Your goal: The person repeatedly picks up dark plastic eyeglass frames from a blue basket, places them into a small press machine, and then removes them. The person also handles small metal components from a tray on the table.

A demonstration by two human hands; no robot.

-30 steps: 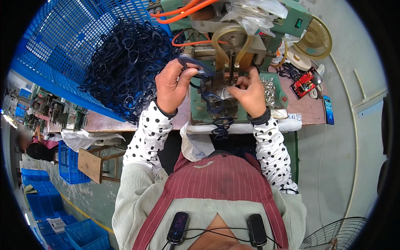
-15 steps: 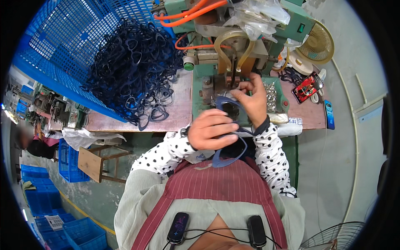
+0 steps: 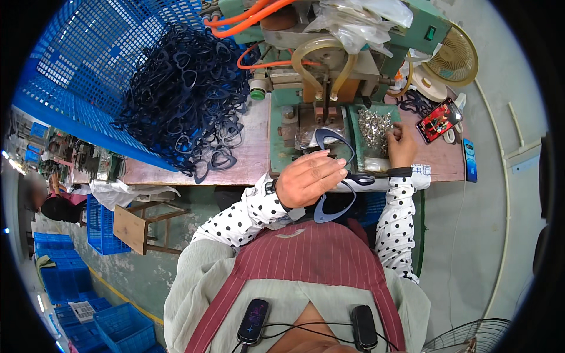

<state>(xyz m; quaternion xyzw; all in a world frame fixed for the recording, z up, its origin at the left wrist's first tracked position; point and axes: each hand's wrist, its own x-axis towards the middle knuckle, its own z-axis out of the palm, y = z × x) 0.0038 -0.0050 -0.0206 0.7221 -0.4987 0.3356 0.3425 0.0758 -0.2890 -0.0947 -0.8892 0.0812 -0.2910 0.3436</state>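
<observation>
My left hand (image 3: 311, 179), back upward and fingers closed, grips a blue plastic eyeglass frame front (image 3: 325, 217) at its middle. One lens ring sticks out past the fingertips toward the machine, the other toward my apron. To the right, my right hand (image 3: 402, 146) has its fingers pinched together at the edge of a heap of small shiny metal parts (image 3: 375, 128). These lie in a green tray (image 3: 355, 141). Whether a part sits between the fingertips is too small to tell. Beyond the frame front stands a green machine with two copper-coloured tips (image 3: 325, 113).
A big blue basket (image 3: 88, 120) at left holds a heap of dark frame fronts (image 3: 188, 88). Orange hoses (image 3: 250, 17) and plastic bags (image 3: 365, 26) hang over the machine. At right are a phone (image 3: 439, 122), a blue device (image 3: 469, 160) and a fan (image 3: 453, 56). A wooden stool (image 3: 129, 229) stands lower left.
My right hand has left the frame front and the machine tips and moved right to the metal parts. My left hand, still holding the frame front, has shifted slightly right.
</observation>
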